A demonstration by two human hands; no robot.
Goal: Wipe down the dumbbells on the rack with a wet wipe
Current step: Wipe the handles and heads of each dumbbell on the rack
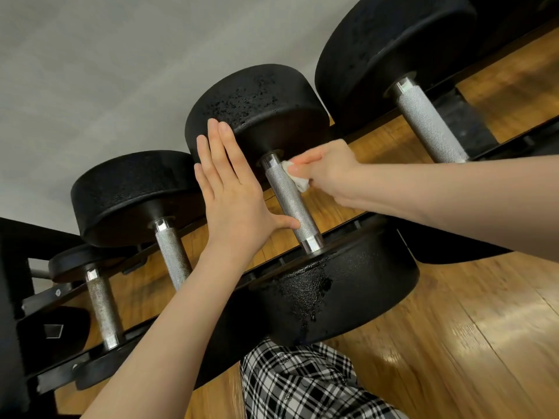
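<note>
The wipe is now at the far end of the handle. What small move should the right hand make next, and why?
Probably slide the wet wipe down the knurled handle toward the near head. The right hand pinches the wipe against the handle's far end, so most of its length seems unwiped. The left hand lies flat against the far head, thumb touching the handle, apparently steadying the dumbbell.

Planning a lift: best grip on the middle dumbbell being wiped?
Grip the middle dumbbell by its knurled handle, coming from above: the wide black heads block both ends, the rack lies beneath, and the bar is the only part narrow enough to wrap.
</note>
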